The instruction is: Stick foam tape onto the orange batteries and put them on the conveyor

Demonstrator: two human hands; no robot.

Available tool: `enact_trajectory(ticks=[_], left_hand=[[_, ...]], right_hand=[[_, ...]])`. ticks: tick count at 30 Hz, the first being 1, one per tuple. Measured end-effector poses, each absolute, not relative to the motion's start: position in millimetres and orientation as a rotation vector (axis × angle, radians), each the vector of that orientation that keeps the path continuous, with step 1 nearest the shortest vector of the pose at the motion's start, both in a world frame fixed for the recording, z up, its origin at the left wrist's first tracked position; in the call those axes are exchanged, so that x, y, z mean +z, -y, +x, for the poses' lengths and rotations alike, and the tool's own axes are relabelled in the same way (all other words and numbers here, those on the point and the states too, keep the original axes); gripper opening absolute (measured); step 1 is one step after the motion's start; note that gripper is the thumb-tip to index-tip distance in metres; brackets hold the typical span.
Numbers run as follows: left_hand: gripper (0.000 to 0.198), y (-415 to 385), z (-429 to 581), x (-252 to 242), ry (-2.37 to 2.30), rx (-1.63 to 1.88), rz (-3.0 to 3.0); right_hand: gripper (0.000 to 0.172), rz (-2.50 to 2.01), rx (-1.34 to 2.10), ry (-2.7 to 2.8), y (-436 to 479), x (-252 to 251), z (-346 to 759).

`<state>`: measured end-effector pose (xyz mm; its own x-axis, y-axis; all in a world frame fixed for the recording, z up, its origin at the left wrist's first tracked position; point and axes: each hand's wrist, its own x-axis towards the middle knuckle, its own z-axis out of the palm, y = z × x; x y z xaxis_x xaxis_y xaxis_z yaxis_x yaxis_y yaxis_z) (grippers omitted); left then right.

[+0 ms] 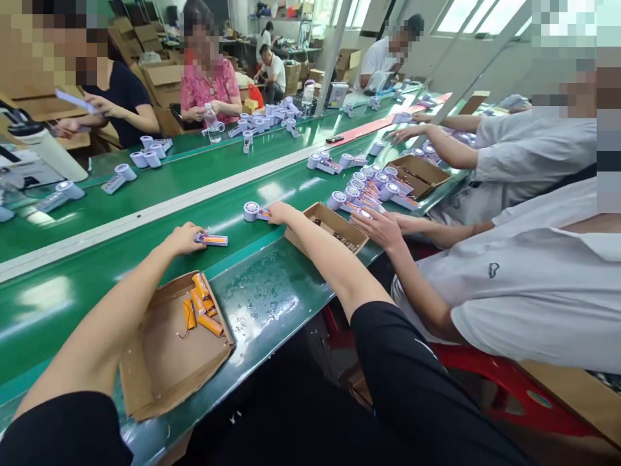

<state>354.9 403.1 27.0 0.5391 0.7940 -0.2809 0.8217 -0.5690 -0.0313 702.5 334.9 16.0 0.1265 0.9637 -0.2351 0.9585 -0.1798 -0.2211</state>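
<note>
My left hand [185,238] is closed on the end of a pale lavender handheld-fan housing [217,240], which lies over the green belt with an orange strip inside its open handle. Further right, my right hand [280,212] grips the handle of another fan housing [251,210]; its round head points left. Below my left forearm, a shallow cardboard box [169,362] holds several orange battery cells [198,301] with thin wires. A second cardboard box [317,210], partly behind my right forearm, contains small dark parts.
The green conveyor belt [184,200] runs diagonally past me. Right of my right hand lies a pile of fan housings [361,184], with a co-worker's hand [381,226] at it. More housings [266,118] lie across the belt, near a water bottle [212,123] and seated people.
</note>
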Motion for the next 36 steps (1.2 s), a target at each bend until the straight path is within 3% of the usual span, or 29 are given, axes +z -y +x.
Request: enact_trajectory(ticks=[3,6,9,11,14,17,21,23,25,29,33,36], left_hand=[[0.052,-386.6,367.2,28.7,-1.409,-0.286,2.683],[0.06,-376.1,398.3,30.2,-1.39,-0.11,2.697],[0.073,-358.9,416.5,37.7,-1.324,0.08,2.701],[0.064,-327.2,402.6,43.6,-1.178,0.271,2.704],[0.037,-246.3,341.8,51.7,-0.958,0.512,2.632],[0.045,-145.5,270.4,56.8,-0.927,0.513,2.423],[0.047,-26.9,212.7,29.5,-0.816,0.619,2.261],[0.041,6.4,194.6,3.2,-0.927,0.811,2.277],[0.036,19.8,172.1,-18.7,-1.158,1.011,2.308],[0.036,24.0,98.6,-32.0,-1.844,1.224,2.151],[0.039,34.7,26.7,-37.5,-2.223,0.988,2.02],[0.054,38.1,1.1,-49.3,-2.211,0.723,2.038]], right_hand=[[0.038,-2.347,0.412,2.013,-325.4,19.2,680.3],[0.035,-2.265,0.343,2.077,-319.6,29.1,658.9],[0.05,-2.152,0.274,2.122,-295.7,37.0,639.5],[0.053,-1.964,0.313,2.104,-254.3,35.0,628.6],[0.038,-1.51,0.656,2.007,-158.7,26.7,612.4],[0.024,-1.027,1.247,2.127,-61.2,17.7,584.3],[0.041,-0.713,1.564,2.2,19.7,-29.5,513.2],[0.039,-0.672,1.599,2.271,32.7,-67.2,477.9],[0.026,-0.642,1.652,2.371,31.7,-99.9,455.6],[0.033,-0.859,1.689,2.342,23.0,-125.8,452.5],[0.045,-0.702,1.922,2.269,42.6,-118.4,457.3],[0.036,-0.506,1.969,2.312,58.3,-120.9,441.3]])
